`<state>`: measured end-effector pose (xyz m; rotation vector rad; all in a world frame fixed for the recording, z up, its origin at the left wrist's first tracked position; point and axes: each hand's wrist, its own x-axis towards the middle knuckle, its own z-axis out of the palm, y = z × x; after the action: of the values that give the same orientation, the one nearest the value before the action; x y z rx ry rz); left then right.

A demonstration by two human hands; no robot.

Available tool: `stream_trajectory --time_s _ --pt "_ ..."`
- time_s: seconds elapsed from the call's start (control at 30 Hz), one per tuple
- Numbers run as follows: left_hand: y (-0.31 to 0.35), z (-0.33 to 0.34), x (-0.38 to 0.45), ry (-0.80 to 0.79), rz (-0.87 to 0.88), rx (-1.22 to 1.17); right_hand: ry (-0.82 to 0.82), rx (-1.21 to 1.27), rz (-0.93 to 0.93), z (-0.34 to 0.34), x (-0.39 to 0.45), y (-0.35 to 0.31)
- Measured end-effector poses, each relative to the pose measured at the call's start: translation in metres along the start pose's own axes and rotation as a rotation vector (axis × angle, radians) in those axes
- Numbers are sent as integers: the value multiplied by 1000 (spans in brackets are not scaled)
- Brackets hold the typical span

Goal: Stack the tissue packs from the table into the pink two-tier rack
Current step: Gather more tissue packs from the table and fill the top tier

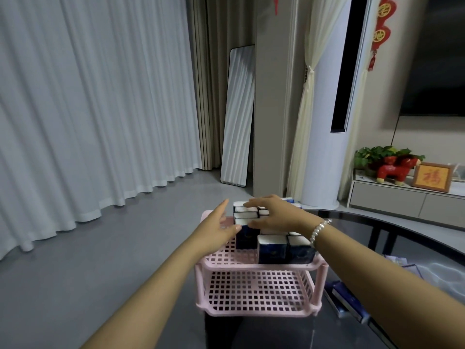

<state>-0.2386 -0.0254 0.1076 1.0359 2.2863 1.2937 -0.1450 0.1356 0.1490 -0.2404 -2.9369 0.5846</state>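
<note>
You had both hands up at the top shelf of the pink rack (259, 267), which stood on the dark table (392, 222) right in front of you. Your right hand (274, 212) lay on top of the tall pile of tissue packs (247, 215) at the back of that shelf, with the fingers spread out flat and the thumb against the near side of the pile. It looked more like pressing than grabbing. Your left hand (217, 226) was open too, fingers straight, and its tips were just beside the left side of the same pile, touching it or nearly touching; I could not tell which. So your hands were apart, one on top and one at the side, and neither one was closed around a pack. Two shorter packs (273, 249) stood at the front right of the top shelf, right under your right wrist. The bottom shelf looked bare. More packs (349, 302) lay flat on the table to the right of the rack, long side pointing away from you. They were much nearer your right hand than your left. I think your right hand should go for those next, and they could go on the bottom shelf.
</note>
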Motion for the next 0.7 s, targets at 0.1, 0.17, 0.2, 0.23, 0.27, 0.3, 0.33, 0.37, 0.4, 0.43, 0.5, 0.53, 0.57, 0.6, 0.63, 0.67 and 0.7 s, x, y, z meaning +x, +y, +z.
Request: stream_trajectory --time_s 0.1,0.17,0.2,0.23,0.27,0.3,0.33,0.37,0.4,0.43,0.5,0.53,0.57,0.6,0.63,0.67,0.7 --pt "16 8 -26 197 129 48 153 79 -39 0 -28 -3" --pt "29 18 -46 242 180 27 234 122 -37 1 -53 -4" --pt "35 25 -57 245 203 22 270 133 -37 2 -67 -3" --pt "41 32 -68 238 225 18 299 148 -37 3 -82 -2" --pt "46 40 -77 227 244 10 324 165 -35 4 -98 -1" --pt "49 50 -87 215 254 -7 344 177 -29 5 -115 1" --pt "52 60 -96 200 257 -30 356 181 -18 7 -132 4" --pt "54 71 -106 181 261 -48 362 180 -5 11 -149 7" --pt "55 83 -115 157 270 -59 363 180 11 15 -167 11" --pt "56 95 -124 126 277 -69 362 186 30 19 -184 14" --pt "54 120 -141 63 254 -94 357 191 72 27 -217 20" --pt "52 132 -149 33 223 -102 357 192 89 31 -232 23" --pt "50 145 -156 8 188 -109 352 196 106 36 -246 27" --pt "48 157 -164 -20 155 -116 338 205 126 41 -260 30" --pt "46 168 -172 -55 124 -121 318 217 147 46 -273 32" --pt "44 177 -179 -90 97 -114 299 228 171 51 -285 36" --pt "42 186 -185 -120 72 -92 280 230 201 57 -295 40"
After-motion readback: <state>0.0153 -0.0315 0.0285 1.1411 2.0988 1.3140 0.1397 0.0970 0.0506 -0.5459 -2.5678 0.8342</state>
